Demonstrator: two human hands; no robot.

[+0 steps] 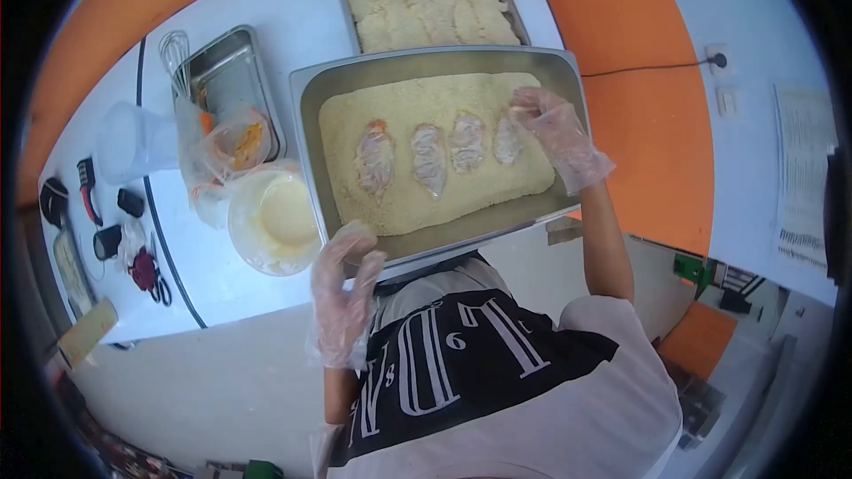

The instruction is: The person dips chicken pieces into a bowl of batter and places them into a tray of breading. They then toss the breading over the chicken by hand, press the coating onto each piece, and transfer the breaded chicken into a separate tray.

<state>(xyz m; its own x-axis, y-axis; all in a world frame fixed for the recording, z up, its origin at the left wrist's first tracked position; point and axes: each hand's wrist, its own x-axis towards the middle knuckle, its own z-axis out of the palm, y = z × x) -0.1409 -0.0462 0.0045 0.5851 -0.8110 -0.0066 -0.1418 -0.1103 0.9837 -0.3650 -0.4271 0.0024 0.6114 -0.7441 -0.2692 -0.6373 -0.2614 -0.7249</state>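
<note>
A deep metal tray holds a bed of pale crumbs. Four pale, floured-looking pieces lie on the crumbs in a row, from the leftmost piece to the rightmost piece. My right hand, in a clear plastic glove, is over the tray's right side, its bent fingers close together beside the upper end of the rightmost piece; whatever is between them is hidden. At the tray's front left corner, my left hand, also gloved, has its fingers curved and apart, with nothing in them.
Behind the tray sits another tray of crumbed pieces. To the left are a bowl of pale batter, a plastic bag with orange bits, a small metal tray, a whisk, a clear jug and scissors.
</note>
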